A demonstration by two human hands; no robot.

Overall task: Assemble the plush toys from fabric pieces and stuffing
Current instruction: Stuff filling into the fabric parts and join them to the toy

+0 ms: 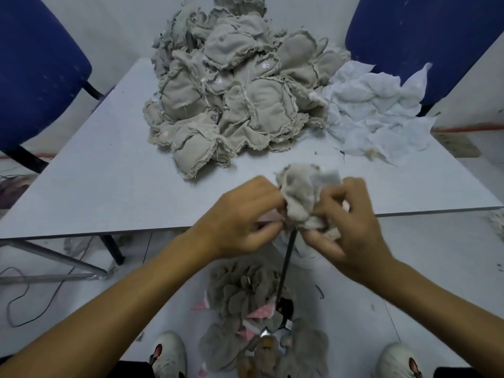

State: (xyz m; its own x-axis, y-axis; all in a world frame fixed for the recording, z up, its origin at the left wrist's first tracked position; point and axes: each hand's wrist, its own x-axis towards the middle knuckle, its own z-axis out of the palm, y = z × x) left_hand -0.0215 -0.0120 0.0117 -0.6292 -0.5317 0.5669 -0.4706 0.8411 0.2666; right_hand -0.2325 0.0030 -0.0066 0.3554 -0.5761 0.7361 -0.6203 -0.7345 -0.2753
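A beige plush piece (300,195) is held over the table's front edge, bunched up and inside out. My left hand (245,216) pinches its lower left side, with a bit of pink fabric showing under the fingers. My right hand (346,222) grips its right side with curled fingers. A thin dark rod (286,266) rises from the floor into the piece's underside. A large heap of beige fabric pieces (231,91) covers the far middle of the grey table (109,186). White fabric scraps (376,113) lie at the far right.
On the floor between my white shoes (169,356) lies a pile of grey and pink plush pieces (251,309). Blue chairs (35,64) stand at the far left and far right. A cable (24,298) and the table's metal leg (54,257) are at the lower left.
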